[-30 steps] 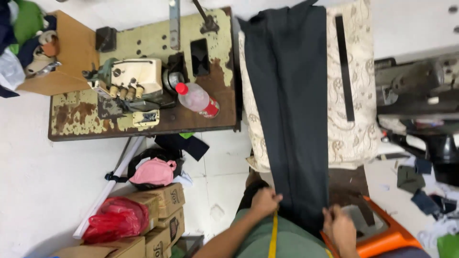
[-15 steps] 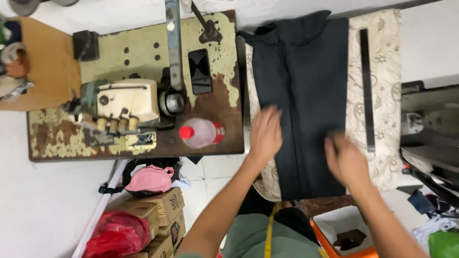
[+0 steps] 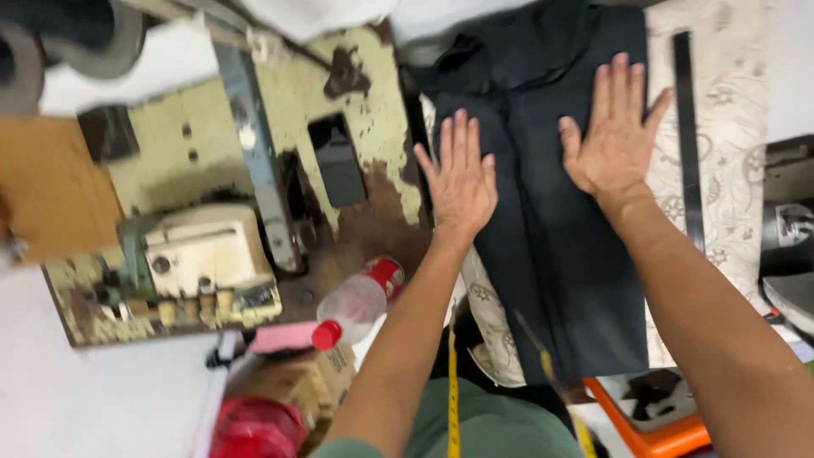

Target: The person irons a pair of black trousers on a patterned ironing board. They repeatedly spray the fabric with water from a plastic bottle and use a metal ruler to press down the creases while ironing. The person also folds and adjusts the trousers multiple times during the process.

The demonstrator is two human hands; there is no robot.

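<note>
A dark, folded garment (image 3: 551,246) lies lengthwise on a padded board with a pale patterned cover (image 3: 729,203). My left hand (image 3: 458,174) rests flat on the garment's left edge, fingers spread and pointing away from me. My right hand (image 3: 615,131) presses flat on the upper right part of the garment, fingers apart. Neither hand holds anything. A yellow measuring tape (image 3: 452,382) hangs from my neck over my green shirt.
Left of the board stands a worn table (image 3: 373,220) with a cream sewing machine (image 3: 199,254), a dark phone (image 3: 337,161) and a clear bottle with a red cap (image 3: 356,304). A long black strip (image 3: 688,127) lies on the board's right. An orange tray (image 3: 653,416) sits below.
Both hands have slid forward along the garment, away from my body, and now lie flat near its far end. The camera has moved closer over the board.
</note>
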